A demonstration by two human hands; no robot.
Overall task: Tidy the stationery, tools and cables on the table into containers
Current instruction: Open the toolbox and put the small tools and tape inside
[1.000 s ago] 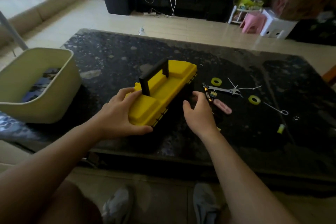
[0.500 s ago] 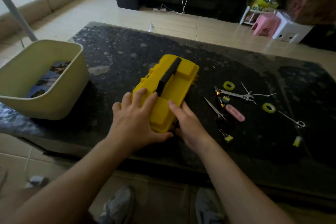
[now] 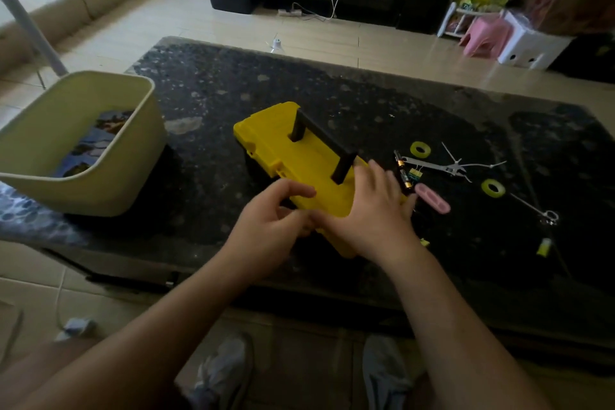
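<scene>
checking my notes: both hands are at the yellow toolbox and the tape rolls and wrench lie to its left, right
Wrong side: the head view shows the tape rolls and wrench right of the yellow toolbox. The left hand and right hand are at it.

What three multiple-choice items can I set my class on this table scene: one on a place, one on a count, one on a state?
1. Where does the pale green bin stand?
A. left of the yellow toolbox
B. right of it
C. on top of it

2. How many yellow tape rolls lie on the table?
A. one
B. two
C. four

3. How is the toolbox's black handle set?
A. folded flat
B. standing upright
C. broken off

Answers:
1 A: the bin sits at the table's left end, apart from the toolbox.
2 B: two yellow rings show to the right of the toolbox.
3 B: the handle rises clear above the lid.
</scene>
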